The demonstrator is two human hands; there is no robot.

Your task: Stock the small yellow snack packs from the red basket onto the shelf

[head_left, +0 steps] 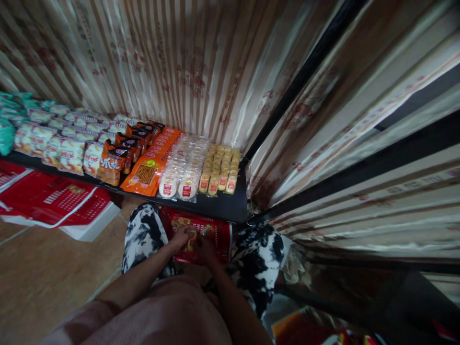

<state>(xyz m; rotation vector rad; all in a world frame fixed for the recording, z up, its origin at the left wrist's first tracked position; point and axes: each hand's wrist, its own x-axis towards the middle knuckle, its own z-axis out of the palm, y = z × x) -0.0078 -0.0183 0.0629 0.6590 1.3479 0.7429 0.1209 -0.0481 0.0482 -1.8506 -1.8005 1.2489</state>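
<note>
"Left hand [180,236] and right hand [204,250] are close together, but are they pinching anything?"

"Cannot tell; the fingers of both are bent down onto the red package [222,238], and any grip is lost in the shade. That package lies right under them, between the knees [143,235]."

"And the yellowish patches [192,243] by the fingertips?"

"Wrapped pieces or print, too dim to say. (I'd want more light, myself.) Either way, I'd go gently: one hand steadying the red surface, the other doing the fine handling, so nothing gets crushed."

"What could get in the way?"

"Perhaps the knees, one on either side of the hands; keeping them snug should stop any sliding. Just ahead of the hands is the black shelf [223,207], so I'd keep the knuckles low and toward the body."

"Beyond its edge?"

"Straight past the hands, clear-wrapped white rounds [187,179]; slightly right, small yellow packets [223,175]; leftward, an orange bag [138,181]. A knock might topple some. Farthest off hangs a striped curtain [172,57]."
</note>
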